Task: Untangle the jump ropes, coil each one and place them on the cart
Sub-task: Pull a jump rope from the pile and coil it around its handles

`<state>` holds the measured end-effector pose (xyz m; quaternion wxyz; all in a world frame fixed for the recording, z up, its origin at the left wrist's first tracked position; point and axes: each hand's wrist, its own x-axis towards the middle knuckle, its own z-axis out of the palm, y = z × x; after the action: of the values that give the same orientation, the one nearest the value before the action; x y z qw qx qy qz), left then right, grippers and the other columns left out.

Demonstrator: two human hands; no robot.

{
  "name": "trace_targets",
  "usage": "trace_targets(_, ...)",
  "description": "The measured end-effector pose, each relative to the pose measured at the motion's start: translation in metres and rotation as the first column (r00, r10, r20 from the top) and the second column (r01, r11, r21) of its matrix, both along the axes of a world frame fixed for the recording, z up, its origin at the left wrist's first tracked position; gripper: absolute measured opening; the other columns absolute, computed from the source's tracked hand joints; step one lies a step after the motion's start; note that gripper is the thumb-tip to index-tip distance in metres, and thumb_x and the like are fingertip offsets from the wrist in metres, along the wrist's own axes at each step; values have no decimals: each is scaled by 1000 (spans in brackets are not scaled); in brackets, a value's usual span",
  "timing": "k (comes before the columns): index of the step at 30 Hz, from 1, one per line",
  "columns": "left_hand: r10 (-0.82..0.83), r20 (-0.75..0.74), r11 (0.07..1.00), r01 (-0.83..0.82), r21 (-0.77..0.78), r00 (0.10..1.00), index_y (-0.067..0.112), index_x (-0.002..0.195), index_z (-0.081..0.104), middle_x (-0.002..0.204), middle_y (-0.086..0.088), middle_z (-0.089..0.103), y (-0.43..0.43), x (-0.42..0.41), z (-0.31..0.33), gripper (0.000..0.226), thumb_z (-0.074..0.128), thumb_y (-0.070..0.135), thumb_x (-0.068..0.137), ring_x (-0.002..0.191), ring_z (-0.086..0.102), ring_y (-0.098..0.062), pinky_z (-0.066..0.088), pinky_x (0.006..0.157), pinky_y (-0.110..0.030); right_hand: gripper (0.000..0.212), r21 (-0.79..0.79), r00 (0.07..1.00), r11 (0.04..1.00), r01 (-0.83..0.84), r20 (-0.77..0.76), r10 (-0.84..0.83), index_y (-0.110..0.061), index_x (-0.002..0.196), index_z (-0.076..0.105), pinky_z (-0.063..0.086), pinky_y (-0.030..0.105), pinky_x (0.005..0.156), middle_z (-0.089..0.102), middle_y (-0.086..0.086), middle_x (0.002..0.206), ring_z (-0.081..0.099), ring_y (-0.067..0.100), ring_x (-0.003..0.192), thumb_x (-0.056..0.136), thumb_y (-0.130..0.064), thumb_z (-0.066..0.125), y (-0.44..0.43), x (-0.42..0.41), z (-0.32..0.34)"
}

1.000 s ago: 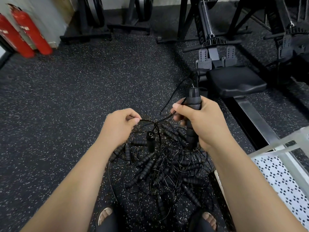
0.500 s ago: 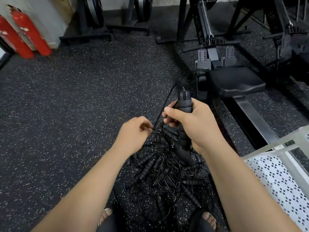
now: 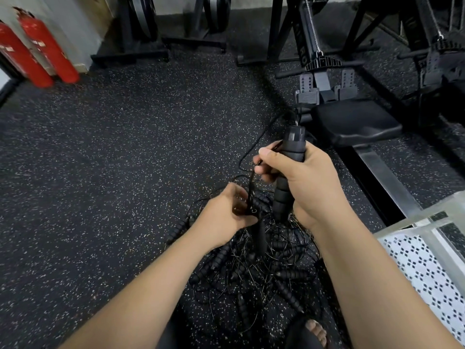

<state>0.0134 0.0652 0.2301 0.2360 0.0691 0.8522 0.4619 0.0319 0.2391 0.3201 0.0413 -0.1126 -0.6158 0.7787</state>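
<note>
Grips foam handle (image 3: pixel 289 167) upright in R hand (image 3: pixel 305 183), fingers wrapped full round it. Pinches cord (image 3: pixel 251 181) w/ L hand (image 3: pixel 224 214), fingers curled, just above tangled pile (image 3: pixel 251 268) on floor. Best: keep cord taut, feed thru slowly, no yanking, else tightens knots. Mind rower seat (image 3: pixel 357 122) close behind handle; for coils, reach cart (image 3: pixel 412 219) at right.

The right hand (image 3: pixel 307 182) grips a jump-rope handle (image 3: pixel 289 167) upright while the left hand (image 3: pixel 226 215) pinches its cord (image 3: pixel 251 182) above the tangled pile (image 3: pixel 264 268).
</note>
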Motion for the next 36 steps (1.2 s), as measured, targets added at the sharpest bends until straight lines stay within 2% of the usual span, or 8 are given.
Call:
trace_targets(6,17,-16,1000,-17,-17,1000,41,115,62,112,16,75,5,0,3,21,73,44,97,106,69,-9,54,100,-42,13,-52,998,997,65,-9,-66,0,110,67,58,29,68,78,15,92,72,19,77,99,-2,74,6,-1,3)
trace_targets(11,82,161,941,-129,313,984,55,130,50,101,1,75,5,2,14,32,65,40,106,81,58,-12,43,82,-39,11,6,990,990,139,-19,-139,-1,107,68,57,29,66,79,14,91,73,20,76,98,-2,74,14,-2,1)
trace_targets(16,102,363,850,-271,453,926,49,123,65,123,-5,71,10,3,22,26,52,31,110,100,62,-24,60,88,-51,11,46,989,988,147,-28,-146,0,107,67,56,28,64,79,15,90,73,21,75,98,-1,74,13,-4,-3)
trace_targets(18,73,431,830,-294,474,900,42,122,68,113,-7,69,8,3,25,21,51,34,111,86,61,-20,57,66,-37,12,54,987,986,159,-30,-157,0,107,67,57,29,64,79,15,90,74,21,76,98,-2,74,13,-5,-5)
trace_targets(22,41,350,877,-201,436,936,27,105,66,83,-9,67,2,1,20,19,54,39,113,68,58,-20,46,60,-33,13,62,984,982,176,-14,-175,0,107,68,57,30,65,79,17,93,76,22,76,97,-3,76,13,-5,-8)
trace_targets(28,6,322,911,-138,388,947,27,109,77,91,-4,71,6,6,20,17,64,39,108,81,64,-24,55,71,-39,10,80,987,984,158,-31,-156,-4,103,67,57,31,66,79,15,90,75,23,76,97,-3,75,10,-6,-9)
trace_targets(32,-30,344,918,-110,381,938,19,114,81,98,3,81,4,6,26,21,64,30,108,83,73,-10,60,74,-26,9,87,991,987,134,-36,-131,-4,101,67,58,33,67,79,15,89,74,24,76,97,-2,74,9,-4,-8)
trace_targets(36,-30,399,915,-135,380,917,4,121,71,114,-9,82,-2,0,27,21,63,19,109,103,80,-30,63,95,-37,10,87,994,990,111,-34,-108,2,104,67,58,31,65,78,16,88,74,23,74,97,0,74,8,-3,-7)
